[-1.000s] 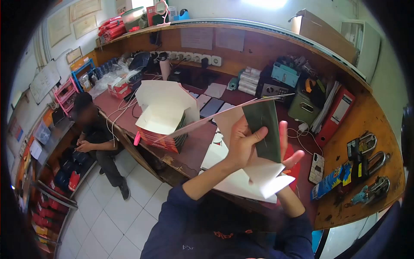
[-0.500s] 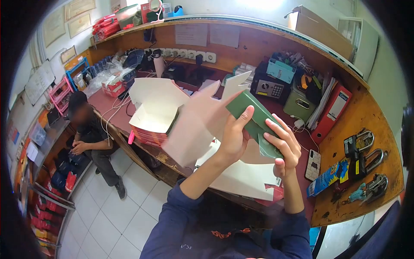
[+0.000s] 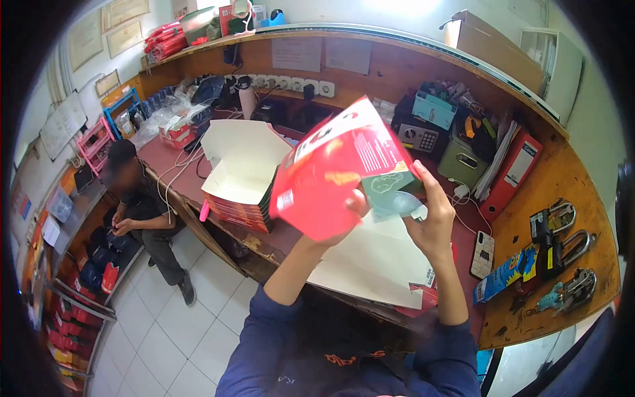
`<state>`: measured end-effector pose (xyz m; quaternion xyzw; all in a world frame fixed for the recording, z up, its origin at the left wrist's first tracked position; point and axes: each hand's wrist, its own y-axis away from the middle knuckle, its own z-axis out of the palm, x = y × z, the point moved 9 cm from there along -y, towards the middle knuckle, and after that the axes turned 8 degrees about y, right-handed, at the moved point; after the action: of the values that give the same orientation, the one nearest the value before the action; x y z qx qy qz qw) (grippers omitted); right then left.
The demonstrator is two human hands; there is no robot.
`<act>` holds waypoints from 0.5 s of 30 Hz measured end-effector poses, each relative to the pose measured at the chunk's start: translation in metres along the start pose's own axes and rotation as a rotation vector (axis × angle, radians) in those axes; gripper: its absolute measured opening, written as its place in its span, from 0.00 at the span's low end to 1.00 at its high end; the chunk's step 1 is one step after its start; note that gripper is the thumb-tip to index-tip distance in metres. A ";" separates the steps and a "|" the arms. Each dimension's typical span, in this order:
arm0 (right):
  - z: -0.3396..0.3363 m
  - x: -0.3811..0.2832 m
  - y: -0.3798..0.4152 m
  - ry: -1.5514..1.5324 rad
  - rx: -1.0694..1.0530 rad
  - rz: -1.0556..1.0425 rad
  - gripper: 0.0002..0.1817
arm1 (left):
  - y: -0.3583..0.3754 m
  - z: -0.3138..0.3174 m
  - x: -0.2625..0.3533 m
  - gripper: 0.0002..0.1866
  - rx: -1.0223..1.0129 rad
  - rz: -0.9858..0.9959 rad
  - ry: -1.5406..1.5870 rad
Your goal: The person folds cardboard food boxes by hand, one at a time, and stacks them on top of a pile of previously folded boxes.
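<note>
A red printed carton [image 3: 324, 175] with a green side panel is held up in front of me, partly folded and slightly blurred. My left hand [image 3: 354, 205] grips its lower edge, with most of the fingers hidden behind the red face. On the green end of the same carton, my right hand [image 3: 433, 215] has its fingers at the top and its thumb below, around a pale flap. Beneath both hands lies a flat carton sheet [image 3: 377, 261], white side up. Left of them stands a stack of red cartons [image 3: 238, 215], with an open white-lined one [image 3: 241, 178] on top.
A small safe [image 3: 418, 137], a green metal box [image 3: 458, 162] and a red binder [image 3: 512, 173] stand at the back right. A phone [image 3: 482, 254] and padlocks [image 3: 574, 246] lie on the right. Another person [image 3: 135, 198] sits at left below the desk.
The carton has turned from its pale inner side and green panel to its red printed face. My left hand has dropped lower, and my right hand has shifted slightly and opened its grip around the green end.
</note>
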<state>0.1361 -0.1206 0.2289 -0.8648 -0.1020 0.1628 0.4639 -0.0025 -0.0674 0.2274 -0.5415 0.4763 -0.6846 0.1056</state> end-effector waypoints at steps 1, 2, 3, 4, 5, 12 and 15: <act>-0.003 -0.005 0.002 0.111 0.095 -0.062 0.38 | -0.001 -0.002 -0.007 0.21 0.018 -0.102 0.270; -0.003 -0.010 0.002 0.144 0.132 -0.078 0.37 | 0.000 -0.002 -0.014 0.20 0.039 -0.203 0.541; 0.000 -0.014 0.002 0.141 0.128 -0.080 0.37 | 0.002 0.000 -0.019 0.19 0.063 -0.301 0.810; -0.001 -0.019 0.001 0.176 0.150 -0.098 0.37 | 0.008 -0.005 -0.029 0.18 0.109 -0.445 0.648; -0.001 -0.025 0.001 0.210 0.173 -0.116 0.37 | 0.004 -0.008 -0.026 0.17 0.098 -0.358 0.472; 0.019 -0.040 -0.002 -0.098 0.101 0.011 0.43 | 0.007 -0.018 -0.027 0.15 0.334 -0.024 0.279; 0.026 -0.041 -0.007 -0.153 0.113 0.099 0.45 | 0.004 -0.018 -0.011 0.16 0.323 -0.031 0.190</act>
<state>0.0884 -0.1101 0.2290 -0.8262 -0.0850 0.2565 0.4943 -0.0150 -0.0526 0.2182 -0.4576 0.3595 -0.8019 0.1352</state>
